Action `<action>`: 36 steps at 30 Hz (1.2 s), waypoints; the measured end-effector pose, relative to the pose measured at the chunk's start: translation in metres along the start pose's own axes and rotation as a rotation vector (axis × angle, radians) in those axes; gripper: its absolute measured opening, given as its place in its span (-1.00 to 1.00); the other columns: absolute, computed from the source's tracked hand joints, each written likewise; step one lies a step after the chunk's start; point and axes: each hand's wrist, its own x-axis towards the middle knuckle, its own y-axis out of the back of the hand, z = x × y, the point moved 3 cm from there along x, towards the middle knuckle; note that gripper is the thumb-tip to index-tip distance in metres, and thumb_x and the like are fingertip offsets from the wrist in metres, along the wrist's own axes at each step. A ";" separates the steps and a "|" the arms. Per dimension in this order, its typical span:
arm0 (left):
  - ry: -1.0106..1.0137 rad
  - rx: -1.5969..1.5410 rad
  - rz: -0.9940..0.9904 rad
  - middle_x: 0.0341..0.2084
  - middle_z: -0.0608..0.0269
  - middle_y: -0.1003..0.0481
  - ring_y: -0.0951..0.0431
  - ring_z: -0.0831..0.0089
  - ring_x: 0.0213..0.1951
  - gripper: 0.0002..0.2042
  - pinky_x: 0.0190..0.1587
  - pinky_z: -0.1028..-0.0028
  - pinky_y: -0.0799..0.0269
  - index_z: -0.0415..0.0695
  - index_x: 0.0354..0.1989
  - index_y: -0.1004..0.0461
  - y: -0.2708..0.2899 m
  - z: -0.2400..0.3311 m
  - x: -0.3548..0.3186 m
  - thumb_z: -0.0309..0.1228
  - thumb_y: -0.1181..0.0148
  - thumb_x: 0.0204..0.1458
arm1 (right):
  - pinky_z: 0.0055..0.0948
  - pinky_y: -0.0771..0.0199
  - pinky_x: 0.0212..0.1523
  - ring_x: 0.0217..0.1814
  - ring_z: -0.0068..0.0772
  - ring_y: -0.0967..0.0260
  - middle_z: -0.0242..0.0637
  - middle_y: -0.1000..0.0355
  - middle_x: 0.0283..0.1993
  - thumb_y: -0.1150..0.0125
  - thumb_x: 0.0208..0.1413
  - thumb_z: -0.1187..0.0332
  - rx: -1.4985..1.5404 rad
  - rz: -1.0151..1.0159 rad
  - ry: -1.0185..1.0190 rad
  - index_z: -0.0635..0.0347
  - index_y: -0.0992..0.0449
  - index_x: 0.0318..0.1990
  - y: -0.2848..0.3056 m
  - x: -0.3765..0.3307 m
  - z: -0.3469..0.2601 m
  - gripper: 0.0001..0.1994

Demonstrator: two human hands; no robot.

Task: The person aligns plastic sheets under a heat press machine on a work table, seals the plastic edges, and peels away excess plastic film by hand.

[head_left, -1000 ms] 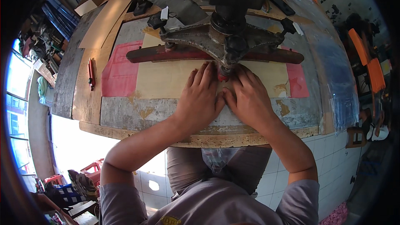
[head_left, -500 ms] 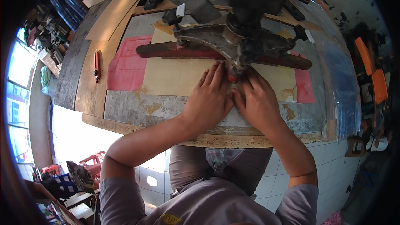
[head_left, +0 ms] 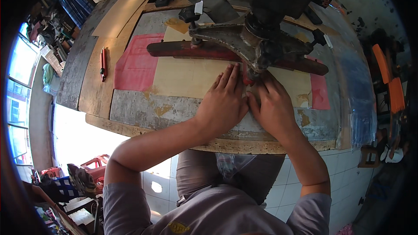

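Note:
My left hand (head_left: pixel 223 102) lies flat, fingers together, on a tan sheet (head_left: pixel 187 76) spread over the worn work table (head_left: pixel 143 109). My right hand (head_left: pixel 272 106) presses down beside it, thumbs nearly touching. Both sets of fingertips sit under the head of a heavy dark metal machine (head_left: pixel 257 45) with a reddish-brown arm (head_left: pixel 196 50) across the table. A small red piece (head_left: pixel 246 77) shows between my fingertips at the machine's foot; whether either hand grips it is hidden.
Red sheets (head_left: pixel 135 65) lie under the tan one, left and right. A red-handled tool (head_left: pixel 103 63) rests on a wooden board at the left. Cardboard pieces (head_left: pixel 126 4) lie at the back left. Orange seats (head_left: pixel 389 82) stand at the right; white tiled floor below.
The view has shifted a little to the right and downward. Both hands stay pressed on the sheet under the machine head, fingers edged slightly forward.

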 end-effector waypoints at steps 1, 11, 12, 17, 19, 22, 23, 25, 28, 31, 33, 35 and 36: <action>-0.003 -0.002 0.002 0.36 -0.49 -0.26 -0.25 -0.24 0.45 -0.45 0.47 0.02 -0.22 -0.54 0.25 -0.39 0.000 0.000 0.000 -0.27 -0.08 0.26 | -0.08 -0.42 0.37 0.40 0.12 -0.36 0.20 -0.36 0.35 -0.25 0.25 0.29 -0.009 0.008 0.007 0.57 -0.43 0.25 0.000 0.000 0.000 -0.46; 0.021 -0.038 0.003 0.37 -0.49 -0.24 -0.22 -0.24 0.46 -0.46 0.48 -0.01 -0.21 -0.50 0.24 -0.40 -0.002 0.001 0.001 -0.26 -0.08 0.25 | -0.08 -0.42 0.38 0.39 0.13 -0.36 0.21 -0.36 0.35 -0.24 0.26 0.30 0.013 -0.005 -0.009 0.57 -0.43 0.25 0.002 0.001 0.000 -0.48; 0.023 -0.042 0.006 0.37 -0.49 -0.24 -0.22 -0.25 0.46 -0.47 0.48 -0.01 -0.21 -0.50 0.24 -0.40 -0.001 0.001 0.001 -0.26 -0.08 0.25 | -0.08 -0.42 0.37 0.39 0.14 -0.36 0.22 -0.36 0.34 -0.24 0.26 0.30 0.015 -0.009 -0.011 0.57 -0.43 0.25 0.002 0.002 -0.001 -0.48; 0.017 -0.017 0.002 0.36 -0.51 -0.24 -0.23 -0.26 0.45 -0.43 0.48 0.00 -0.21 -0.54 0.26 -0.37 0.002 0.003 0.000 -0.25 -0.08 0.25 | -0.07 -0.43 0.37 0.38 0.15 -0.37 0.23 -0.37 0.33 -0.24 0.26 0.31 0.030 -0.002 0.001 0.58 -0.43 0.24 0.004 0.002 -0.002 -0.48; 0.018 0.003 0.010 0.35 -0.52 -0.25 -0.24 -0.26 0.45 -0.42 0.48 0.01 -0.22 -0.56 0.26 -0.35 0.002 0.002 -0.001 -0.25 -0.08 0.25 | -0.07 -0.43 0.37 0.38 0.16 -0.38 0.24 -0.38 0.32 -0.25 0.25 0.32 0.021 -0.004 -0.003 0.58 -0.44 0.23 0.003 0.001 -0.001 -0.49; 0.016 -0.021 -0.031 0.38 -0.56 -0.19 -0.19 -0.30 0.47 -0.35 0.48 -0.04 -0.18 -0.57 0.33 -0.27 -0.001 0.001 -0.002 -0.18 -0.04 0.28 | -0.08 -0.43 0.37 0.36 0.16 -0.39 0.23 -0.39 0.31 -0.27 0.25 0.31 0.020 -0.013 -0.008 0.57 -0.46 0.21 0.005 0.001 -0.002 -0.50; 0.020 -0.015 -0.023 0.38 -0.56 -0.19 -0.19 -0.30 0.47 -0.35 0.48 -0.04 -0.18 -0.57 0.33 -0.27 0.000 0.001 -0.001 -0.18 -0.04 0.28 | -0.08 -0.43 0.37 0.36 0.16 -0.39 0.23 -0.39 0.31 -0.27 0.25 0.31 0.019 -0.009 0.002 0.57 -0.46 0.21 0.006 0.001 -0.003 -0.50; 0.008 -0.008 0.025 0.35 -0.52 -0.25 -0.26 -0.26 0.43 -0.40 0.49 0.05 -0.19 -0.59 0.26 -0.34 0.001 0.002 -0.003 -0.22 -0.07 0.25 | -0.10 -0.46 0.34 0.33 0.14 -0.42 0.22 -0.41 0.30 -0.28 0.24 0.30 0.017 0.003 -0.003 0.55 -0.48 0.20 0.007 0.000 -0.004 -0.51; -0.007 -0.023 0.048 0.35 -0.51 -0.25 -0.26 -0.25 0.43 -0.41 0.49 0.06 -0.19 -0.54 0.26 -0.36 0.000 0.001 -0.004 -0.21 -0.07 0.26 | -0.11 -0.49 0.32 0.31 0.12 -0.45 0.20 -0.44 0.29 -0.30 0.22 0.29 0.027 0.016 0.005 0.52 -0.50 0.19 0.008 0.000 -0.002 -0.50; -0.034 -0.024 0.026 0.35 -0.51 -0.26 -0.27 -0.25 0.43 -0.41 0.48 0.07 -0.21 -0.49 0.27 -0.37 0.003 0.000 -0.002 -0.19 -0.08 0.25 | -0.10 -0.49 0.31 0.31 0.10 -0.46 0.19 -0.45 0.28 -0.33 0.19 0.29 0.019 0.003 -0.006 0.51 -0.50 0.20 0.010 -0.001 0.000 -0.49; -0.038 -0.012 0.026 0.35 -0.50 -0.26 -0.27 -0.25 0.43 -0.40 0.48 0.08 -0.22 -0.49 0.27 -0.37 0.003 -0.001 0.000 -0.18 -0.08 0.25 | -0.10 -0.49 0.31 0.30 0.10 -0.46 0.18 -0.44 0.29 -0.34 0.18 0.28 0.003 0.012 0.012 0.51 -0.49 0.20 0.009 -0.002 0.004 -0.48; -0.032 0.003 0.020 0.35 -0.50 -0.26 -0.27 -0.25 0.43 -0.40 0.48 0.09 -0.22 -0.48 0.27 -0.37 0.000 -0.005 -0.002 -0.16 -0.08 0.25 | -0.09 -0.49 0.31 0.30 0.11 -0.47 0.16 -0.44 0.29 -0.35 0.17 0.28 -0.004 0.017 0.035 0.51 -0.49 0.20 0.009 -0.001 0.004 -0.47; -0.042 -0.006 0.035 0.36 -0.47 -0.26 -0.27 -0.23 0.43 -0.39 0.47 0.09 -0.24 -0.49 0.26 -0.37 -0.001 -0.007 -0.004 -0.16 -0.10 0.24 | -0.10 -0.47 0.33 0.32 0.12 -0.44 0.16 -0.44 0.31 -0.34 0.20 0.28 0.025 -0.012 0.030 0.50 -0.49 0.22 0.010 -0.002 0.004 -0.48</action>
